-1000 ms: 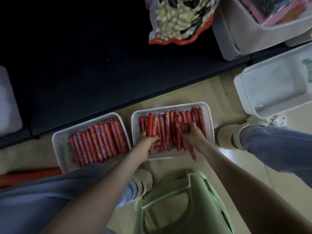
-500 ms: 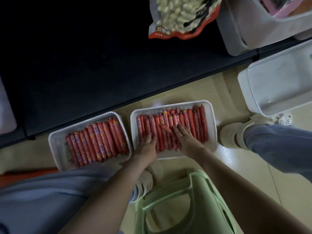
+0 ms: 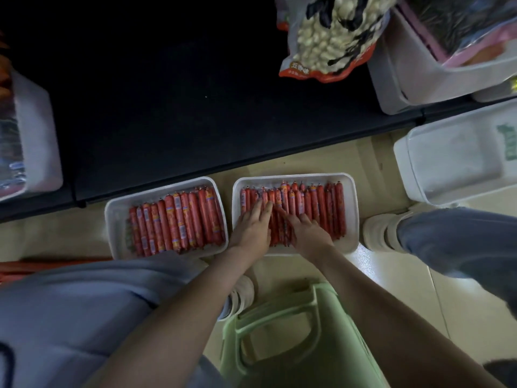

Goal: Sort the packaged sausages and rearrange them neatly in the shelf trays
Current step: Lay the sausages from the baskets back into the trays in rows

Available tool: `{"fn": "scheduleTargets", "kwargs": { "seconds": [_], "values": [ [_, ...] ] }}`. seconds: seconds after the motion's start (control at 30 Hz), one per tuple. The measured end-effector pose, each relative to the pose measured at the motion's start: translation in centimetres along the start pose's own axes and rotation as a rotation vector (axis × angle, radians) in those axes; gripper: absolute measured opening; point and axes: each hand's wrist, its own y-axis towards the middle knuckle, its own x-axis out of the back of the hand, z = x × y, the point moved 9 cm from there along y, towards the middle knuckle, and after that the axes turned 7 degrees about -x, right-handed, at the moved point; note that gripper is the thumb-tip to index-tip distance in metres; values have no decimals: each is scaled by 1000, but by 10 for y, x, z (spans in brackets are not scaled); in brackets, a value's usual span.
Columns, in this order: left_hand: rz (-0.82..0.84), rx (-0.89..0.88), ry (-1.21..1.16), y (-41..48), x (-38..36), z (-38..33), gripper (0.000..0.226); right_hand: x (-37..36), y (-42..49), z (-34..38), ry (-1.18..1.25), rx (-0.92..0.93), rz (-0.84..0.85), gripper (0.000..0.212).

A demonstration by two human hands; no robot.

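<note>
Head view: a person's left hand (image 3: 250, 229) and right hand (image 3: 306, 233) lay flat, fingers straight, pressing on red packaged sausages (image 3: 321, 208) in a white tray (image 3: 353, 219) on the floor (image 3: 307, 161); just beside it, to the left, a second tray (image 3: 117, 219) held a neat sausage row (image 3: 179, 219)

Grey-blue trousers (image 3: 84, 317) showed at eight and three o'clock, with chunky off-white shoes (image 3: 380, 232). The left hand (image 3: 250, 229), right hand (image 3: 309, 233) and forearms (image 3: 173, 326) were bare.
</note>
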Motion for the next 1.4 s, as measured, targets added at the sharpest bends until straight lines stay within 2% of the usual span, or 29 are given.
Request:
{"fn": "scheduleTargets", "kwargs": {
  "seconds": [0.13,0.2,0.3,0.4,0.5,0.63,0.73,0.8,0.87,0.93,1.1,1.23,1.4],
  "values": [
    [-78,8,28,-19,11,7,71,-22,-8,-10,-193,8,128,68],
    [-51,29,51,-27,-1,15,69,-32,-5,-15,-210,2,189,65],
    [24,28,134,-35,-21,23,68,-39,6,-10,-309,28,185,64],
    [52,2,175,-28,-24,22,69,-33,14,-8,-214,26,81,66],
    [42,-18,143,-11,-20,15,72,-18,17,-21,-90,-61,-63,64],
    [22,-2,106,5,-14,9,75,-21,26,-43,-148,-147,-15,73],
    [16,26,86,10,-13,10,75,-21,28,-47,-117,-166,-15,85],
    [35,38,91,12,-16,12,76,-18,26,-53,-73,-255,-37,91],
    [60,57,99,12,-18,15,78,-14,20,-60,-39,-344,-29,89],
    [73,65,99,10,-14,14,79,-4,13,-57,-5,-344,-34,84],
    [0,52,102,-6,26,4,75,64,-5,4,103,-101,-218,66],
    [-188,92,112,-45,101,11,68,128,-28,92,59,167,-386,60],
    [-451,259,149,-155,211,101,59,158,-78,249,-70,589,-513,53]
  ]
}}
